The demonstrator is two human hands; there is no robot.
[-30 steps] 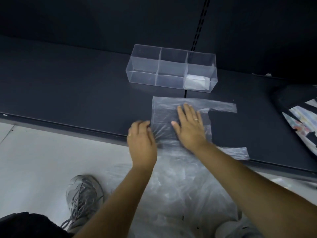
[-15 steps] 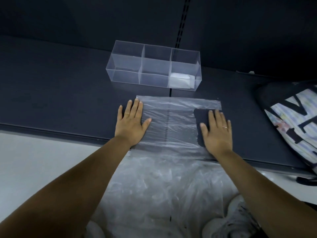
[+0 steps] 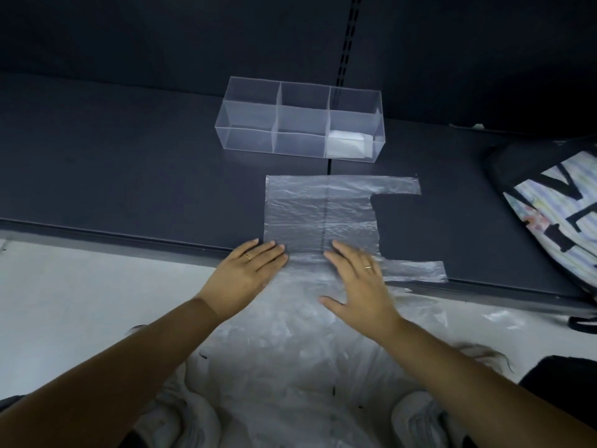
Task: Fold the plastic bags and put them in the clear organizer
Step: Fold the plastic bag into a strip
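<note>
Bag spread, not folded
Flat left hand (image 3: 248,273) and right hand (image 3: 358,282) press the translucent plastic bag (image 3: 319,211); clear three-compartment organizer (image 3: 248,124) holds one folded bag (image 3: 344,142).

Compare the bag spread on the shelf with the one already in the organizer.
The spread bag lies unfolded and flat, handles out to the right; the folded bag is a compact packet. The spread bag sits on the shelf, left hand and right hand at its near edge; the folded bag sits in the organizer's right compartment, untouched. Both are thin plastic.
</note>
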